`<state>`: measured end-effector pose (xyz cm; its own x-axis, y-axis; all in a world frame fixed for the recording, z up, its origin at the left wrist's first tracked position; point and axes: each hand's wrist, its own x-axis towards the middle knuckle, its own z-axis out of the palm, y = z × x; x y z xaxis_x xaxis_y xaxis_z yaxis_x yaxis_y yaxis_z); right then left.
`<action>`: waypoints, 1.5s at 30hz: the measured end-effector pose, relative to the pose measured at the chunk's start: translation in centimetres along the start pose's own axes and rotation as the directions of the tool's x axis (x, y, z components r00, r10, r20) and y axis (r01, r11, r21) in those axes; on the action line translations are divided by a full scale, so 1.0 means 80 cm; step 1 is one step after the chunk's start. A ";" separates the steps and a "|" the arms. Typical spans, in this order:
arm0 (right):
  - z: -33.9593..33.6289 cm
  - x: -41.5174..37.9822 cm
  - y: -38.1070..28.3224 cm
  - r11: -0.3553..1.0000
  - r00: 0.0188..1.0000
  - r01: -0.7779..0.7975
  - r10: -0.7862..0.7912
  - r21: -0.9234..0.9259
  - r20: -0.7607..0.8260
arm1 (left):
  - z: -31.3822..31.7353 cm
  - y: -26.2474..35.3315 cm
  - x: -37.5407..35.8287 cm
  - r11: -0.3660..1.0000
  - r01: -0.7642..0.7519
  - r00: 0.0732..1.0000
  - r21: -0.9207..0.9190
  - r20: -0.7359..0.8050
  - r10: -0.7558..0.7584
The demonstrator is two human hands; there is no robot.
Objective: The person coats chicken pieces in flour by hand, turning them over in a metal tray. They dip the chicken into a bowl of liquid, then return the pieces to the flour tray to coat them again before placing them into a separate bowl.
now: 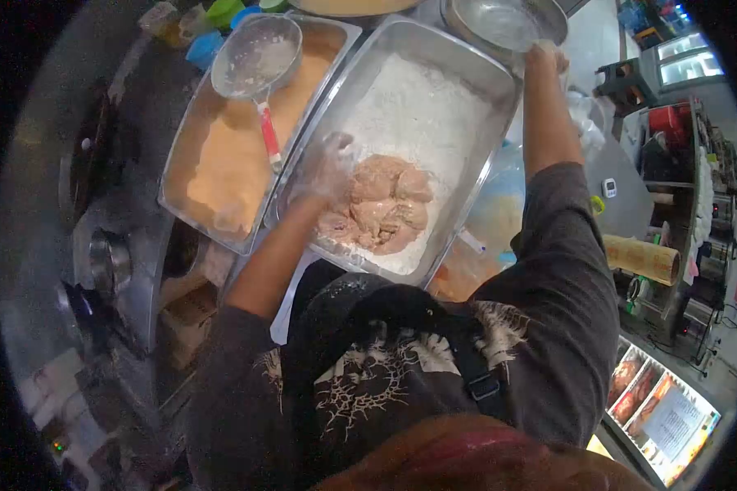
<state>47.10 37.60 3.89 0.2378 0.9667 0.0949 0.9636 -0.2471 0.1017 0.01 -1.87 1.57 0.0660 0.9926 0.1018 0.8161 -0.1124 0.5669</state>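
Raw meat pieces (pixel 385 200) lie in a heap on white flour (pixel 418 106) inside a deep metal tray (pixel 493 147). My left hand (pixel 327 168) is over the tray's left side, beside the meat, floury and smeared by motion, so its fingers cannot be made out. Up at the right, my right hand (pixel 546 57) is closed at the rim of a round metal bowl (pixel 508 23), past the tray's far right corner.
Left of the flour tray stands a tray of orange powder (pixel 229 155), with a red-handled strainer (pixel 258 61) across it. Plastic bags (pixel 499 204) lie to the right. A small timer (pixel 608 187) and a rolled item (pixel 643 258) are farther right.
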 end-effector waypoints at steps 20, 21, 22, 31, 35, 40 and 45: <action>-0.066 -0.357 -0.161 0.816 0.731 0.572 -0.466 -0.077 0.498 | 0.083 0.079 0.240 0.805 -0.282 0.926 0.521 0.368 0.086; -0.068 -0.370 -0.160 0.822 0.726 0.566 -0.460 -0.064 0.511 | 0.067 0.088 0.217 0.736 -0.396 0.846 0.549 0.530 0.059; -0.069 -0.385 -0.160 0.825 0.682 0.565 -0.449 -0.025 0.577 | 0.047 0.097 0.195 0.659 -0.515 0.737 0.548 0.675 0.015; -0.079 -0.479 -0.180 0.494 0.672 -0.569 -0.180 0.657 0.718 | 0.107 -0.004 0.144 0.985 0.103 0.651 -0.136 0.758 0.036; -0.134 -0.511 -0.181 0.561 0.727 -0.078 -0.533 0.824 0.433 | 0.049 0.004 0.129 0.552 0.729 0.607 -0.405 0.755 -0.248; -0.160 -0.567 -0.163 0.584 0.698 0.319 -0.678 0.747 0.232 | -0.063 0.068 0.083 0.675 -0.731 0.391 0.100 0.871 0.296; -0.170 -0.575 -0.167 0.854 0.862 -0.106 -0.176 0.509 0.476 | -0.067 0.051 0.027 0.822 -0.383 0.730 0.421 0.683 -0.010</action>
<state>21.61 -4.48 11.65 0.0929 0.9085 -0.4074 0.8598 -0.2795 -0.4273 0.46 -0.42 8.48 0.4320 0.7569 -0.4903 0.8876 -0.4532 0.0826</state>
